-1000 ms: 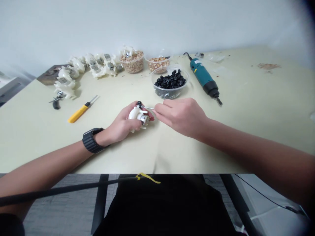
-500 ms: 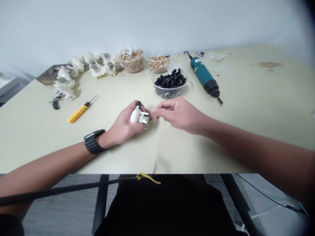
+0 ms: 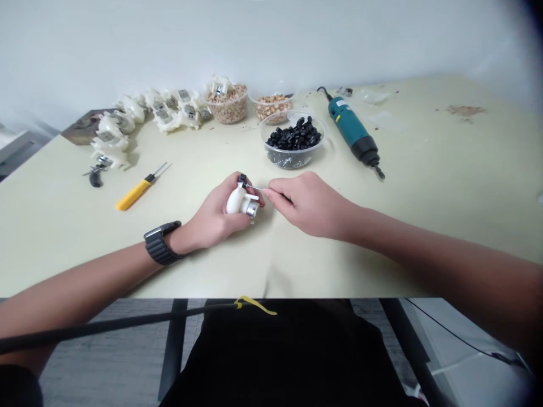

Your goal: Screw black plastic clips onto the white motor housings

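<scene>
A white plastic part with a silver metal cylinder at its lower right is gripped in my left hand. On its top sits a small black piece. My right hand is closed, pinching the end of a thin metal rod that reaches left to the black piece. Whether the rod is inside that piece or only touches it is too small to tell. Both hands are above the table, near its middle.
Behind my hands stands a clear bowl of black pieces, with two tubs of brown bits farther back. A green power tool lies at the right. Yellow-handled screwdriver and several white assemblies are at the left.
My right hand has turned a little, and its fingers are curled in more tightly. The white part in my left hand has shifted very slightly to the right.
</scene>
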Demonstrator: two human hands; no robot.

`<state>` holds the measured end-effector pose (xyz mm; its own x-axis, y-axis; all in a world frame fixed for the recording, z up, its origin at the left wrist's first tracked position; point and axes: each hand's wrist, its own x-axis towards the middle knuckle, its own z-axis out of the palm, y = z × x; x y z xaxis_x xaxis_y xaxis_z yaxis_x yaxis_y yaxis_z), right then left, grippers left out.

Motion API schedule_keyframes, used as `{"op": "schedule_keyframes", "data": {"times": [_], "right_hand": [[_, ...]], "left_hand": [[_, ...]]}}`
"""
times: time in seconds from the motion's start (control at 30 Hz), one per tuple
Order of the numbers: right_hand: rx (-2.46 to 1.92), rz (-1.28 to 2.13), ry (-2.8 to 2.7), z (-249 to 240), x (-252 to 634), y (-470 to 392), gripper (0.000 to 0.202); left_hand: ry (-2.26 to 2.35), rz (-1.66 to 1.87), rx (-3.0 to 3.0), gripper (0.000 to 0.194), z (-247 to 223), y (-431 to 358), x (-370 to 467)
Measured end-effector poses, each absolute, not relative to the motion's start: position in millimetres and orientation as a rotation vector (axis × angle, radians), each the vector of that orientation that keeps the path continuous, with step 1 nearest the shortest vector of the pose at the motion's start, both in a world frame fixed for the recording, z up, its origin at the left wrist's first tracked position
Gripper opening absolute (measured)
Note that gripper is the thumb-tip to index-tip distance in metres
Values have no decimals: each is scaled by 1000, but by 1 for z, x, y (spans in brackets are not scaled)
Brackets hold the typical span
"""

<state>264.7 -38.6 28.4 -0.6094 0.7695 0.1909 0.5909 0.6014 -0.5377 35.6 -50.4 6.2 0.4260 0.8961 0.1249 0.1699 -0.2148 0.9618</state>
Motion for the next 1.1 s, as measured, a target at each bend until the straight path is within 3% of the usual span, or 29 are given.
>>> {"op": "schedule_keyframes", "data": {"times": [0.2,0.3,0.4,0.6,0.7,0.83,1.03,1.1], "right_hand": [[-1112,1817,-1870,30,270,-34,39],[-1092,2052,-1707,28,269,-30,35],[-1051,1719,-1900,23,267,-27,35],[-1220,457,-2526,23,261,-38,34],[-1315,344,-2598,27,261,-44,33],[-1067,850,-2491,30,265,-40,44],[-947,2030,-1921,33,271,-30,50],[-930,2213,-1797,34,271,-27,52]], "left_hand": [[914,872,1753,38,7,-51,34],[935,862,1764,39,5,-48,32],[974,890,1720,41,3,-46,33],[954,856,1757,41,5,-49,36],[986,812,1843,39,9,-52,35],[932,770,1876,38,10,-53,34],[920,833,1962,40,10,-52,33],[944,843,1971,40,12,-51,34]]}}
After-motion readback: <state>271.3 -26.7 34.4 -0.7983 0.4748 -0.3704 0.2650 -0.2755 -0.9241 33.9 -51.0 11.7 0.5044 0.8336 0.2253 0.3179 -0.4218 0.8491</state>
